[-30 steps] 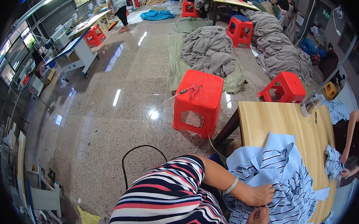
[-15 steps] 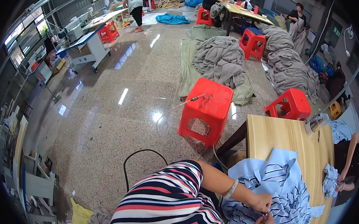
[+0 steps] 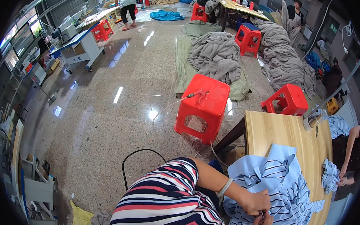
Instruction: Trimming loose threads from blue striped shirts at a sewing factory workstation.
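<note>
A light blue garment with dark stripes (image 3: 281, 178) lies bunched on the near part of the wooden table (image 3: 270, 126). Over its left side my left hand (image 3: 255, 202) is closed, knuckles up, a pale bracelet on the wrist. Just below and touching it is my right hand (image 3: 262, 222), its fingers pinched together. A small pale, shiny bit shows between the fingertips of both hands; what it is I cannot make out. My striped sleeve (image 3: 160, 203) fills the lower middle.
A clear container (image 3: 314, 121) stands at the table's far right edge. Across the table, a co-worker's hands (image 3: 343, 181) hold a bunched blue striped cloth (image 3: 330, 177). Red stools (image 3: 204, 105) and a heap of grey fabric (image 3: 215, 55) stand beyond; a black cable (image 3: 139, 152) loops on the floor.
The whole view has shifted slightly, moving the scene up and left. My hands have stayed together at the garment, with the left hand turned a little. A distant standing person has shifted an arm.
</note>
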The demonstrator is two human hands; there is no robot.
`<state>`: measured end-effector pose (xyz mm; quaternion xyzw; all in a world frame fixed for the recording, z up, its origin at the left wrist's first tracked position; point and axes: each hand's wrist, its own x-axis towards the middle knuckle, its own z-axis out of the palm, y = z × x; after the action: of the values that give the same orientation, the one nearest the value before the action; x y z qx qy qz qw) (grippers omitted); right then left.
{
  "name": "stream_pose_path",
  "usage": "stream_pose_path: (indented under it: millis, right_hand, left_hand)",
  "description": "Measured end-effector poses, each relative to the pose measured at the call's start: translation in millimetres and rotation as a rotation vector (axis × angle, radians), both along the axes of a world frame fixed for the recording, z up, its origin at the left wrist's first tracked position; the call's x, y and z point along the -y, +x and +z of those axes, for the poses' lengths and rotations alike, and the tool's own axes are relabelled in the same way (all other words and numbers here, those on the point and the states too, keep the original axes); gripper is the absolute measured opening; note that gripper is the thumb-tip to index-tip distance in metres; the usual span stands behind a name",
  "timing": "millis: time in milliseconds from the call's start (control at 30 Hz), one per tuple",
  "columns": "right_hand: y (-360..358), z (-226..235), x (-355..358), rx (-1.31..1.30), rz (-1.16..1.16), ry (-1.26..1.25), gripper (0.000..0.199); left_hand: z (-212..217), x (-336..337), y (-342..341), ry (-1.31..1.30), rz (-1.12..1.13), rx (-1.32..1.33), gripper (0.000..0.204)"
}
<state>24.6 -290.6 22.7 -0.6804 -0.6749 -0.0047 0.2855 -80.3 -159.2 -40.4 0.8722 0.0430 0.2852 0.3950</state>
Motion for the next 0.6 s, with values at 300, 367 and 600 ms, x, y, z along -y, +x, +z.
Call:
stream_pose_path:
  millis: [300, 367, 600]
  right_hand:
    - [1, 10, 0, -0.028, -0.013, -0.204, 0.022]
    - [1, 13, -1, -0.032, 0.002, -0.222, 0.022]
    - [3, 10, 3, -0.061, 0.037, -0.245, 0.019]
  left_hand:
    - [-12, 5, 9, 0.126, 0.15, 0.113, 0.009]
    - [-19, 4, 11, 0.067, 0.127, 0.155, 0.007]
    - [-22, 3, 6, -0.022, 0.011, 0.08, 0.008]
